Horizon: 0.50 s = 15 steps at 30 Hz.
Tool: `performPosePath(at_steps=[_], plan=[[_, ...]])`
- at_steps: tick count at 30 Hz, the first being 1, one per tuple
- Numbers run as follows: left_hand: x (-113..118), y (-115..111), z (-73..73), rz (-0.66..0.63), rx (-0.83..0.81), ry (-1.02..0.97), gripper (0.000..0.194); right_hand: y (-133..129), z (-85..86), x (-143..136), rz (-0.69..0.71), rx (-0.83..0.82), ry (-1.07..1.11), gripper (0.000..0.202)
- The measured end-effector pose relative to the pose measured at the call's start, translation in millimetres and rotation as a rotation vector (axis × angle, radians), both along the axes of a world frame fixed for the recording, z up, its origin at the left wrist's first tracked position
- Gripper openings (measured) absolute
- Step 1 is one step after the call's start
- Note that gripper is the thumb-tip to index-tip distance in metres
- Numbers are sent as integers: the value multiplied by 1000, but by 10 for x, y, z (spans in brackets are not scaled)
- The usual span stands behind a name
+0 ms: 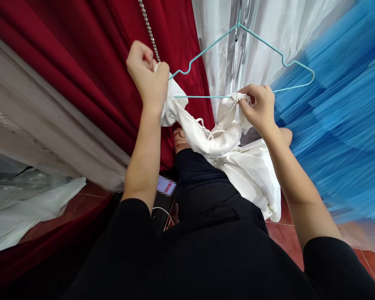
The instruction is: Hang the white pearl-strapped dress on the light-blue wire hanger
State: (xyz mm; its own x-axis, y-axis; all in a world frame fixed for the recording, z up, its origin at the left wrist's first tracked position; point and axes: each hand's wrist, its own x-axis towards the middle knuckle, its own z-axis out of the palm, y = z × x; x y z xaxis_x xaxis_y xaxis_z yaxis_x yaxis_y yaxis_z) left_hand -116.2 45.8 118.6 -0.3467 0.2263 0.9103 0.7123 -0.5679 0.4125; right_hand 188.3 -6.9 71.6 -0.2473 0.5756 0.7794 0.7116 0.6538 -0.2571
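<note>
A white dress [220, 146] with a beaded neckline hangs between my two hands and drapes over my lap. My left hand [148, 77] is closed on the dress's left shoulder, by the left end of a light blue wire hanger [203, 96]. That end of the hanger is covered by cloth and fingers. With thumb and fingers pinched, my right hand [258, 107] grips the beaded edge on the other side, just under the hanger's bottom bar. The hanger's right arm sticks out bare beyond that hand. Thin white laces [211, 132] show inside the neckline.
Dark red cloth [106, 71] hangs at left, with pale curtains [65, 121] beside it. Blue tulle [337, 116] fills the right side. A silvery chain [150, 31] hangs above my left hand. A phone [166, 185] lies low by my leg, near a white cable [162, 209].
</note>
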Motion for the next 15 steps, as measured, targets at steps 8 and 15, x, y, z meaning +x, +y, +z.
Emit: performPosePath(at_steps=[8,15], plan=[[-309,-33,-3,59,-531,147,38,-1,-23,-15,-24,-14,-6,7],[-243,-186,119,-155,-511,78,44,-8,-22,-25,-16,-21,4,9]])
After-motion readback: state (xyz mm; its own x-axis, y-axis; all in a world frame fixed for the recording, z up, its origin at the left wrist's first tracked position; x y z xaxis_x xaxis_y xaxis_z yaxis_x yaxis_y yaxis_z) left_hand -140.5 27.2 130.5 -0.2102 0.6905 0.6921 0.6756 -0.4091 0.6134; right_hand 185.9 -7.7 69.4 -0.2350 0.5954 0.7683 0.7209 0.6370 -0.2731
